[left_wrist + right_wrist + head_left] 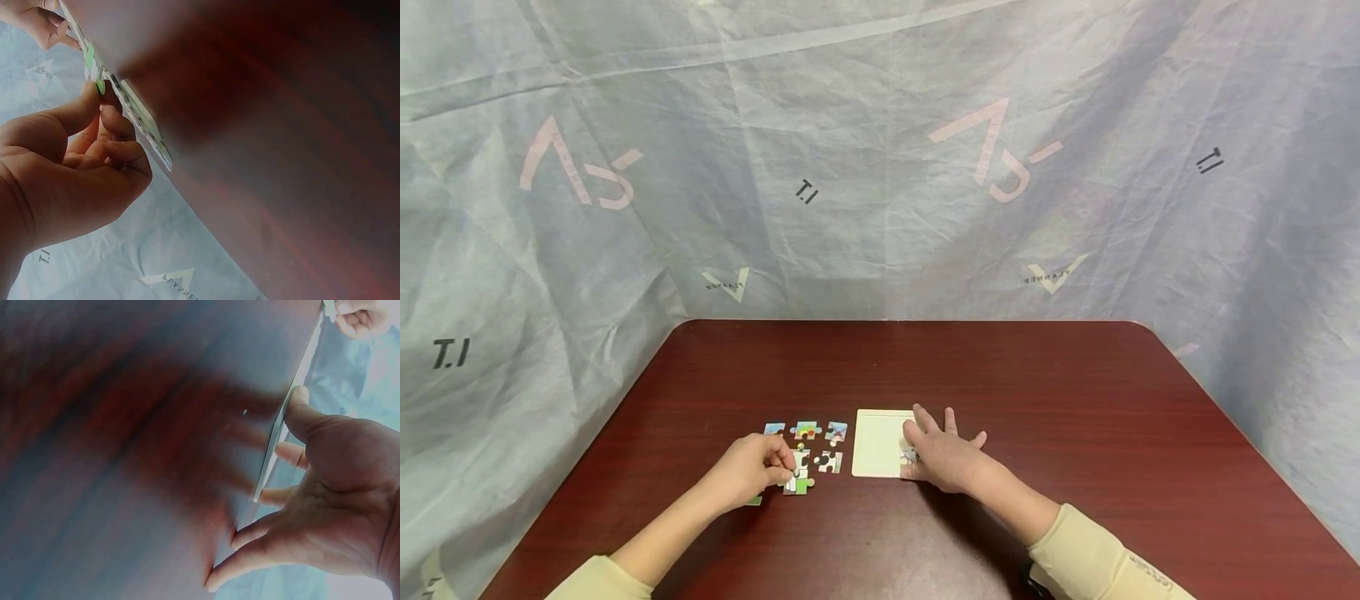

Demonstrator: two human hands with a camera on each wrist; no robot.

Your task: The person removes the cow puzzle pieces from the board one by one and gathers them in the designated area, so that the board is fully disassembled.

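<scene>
My left hand (751,473) is over the left side of a group of jigsaw pieces, its thumb and forefinger pinching one puzzle piece. Green and white show on that pinched puzzle piece (94,65) in the left wrist view. A pale square puzzle tray (876,446) lies to the right of the group. Across the tray's right side my right hand (946,457) rests with fingers spread, thumb on the near edge and some fingertips beyond it on the table. A printed piece (907,455) in the tray shows partly between thumb and forefinger; the palm hides the rest.
Loose pieces lie left of the tray, among them a blue-topped piece (806,430), a black-and-white piece (830,462) and a green-edged piece (801,487). They lie on a dark red wooden table (880,367). A grey printed sheet (880,167) hangs behind it.
</scene>
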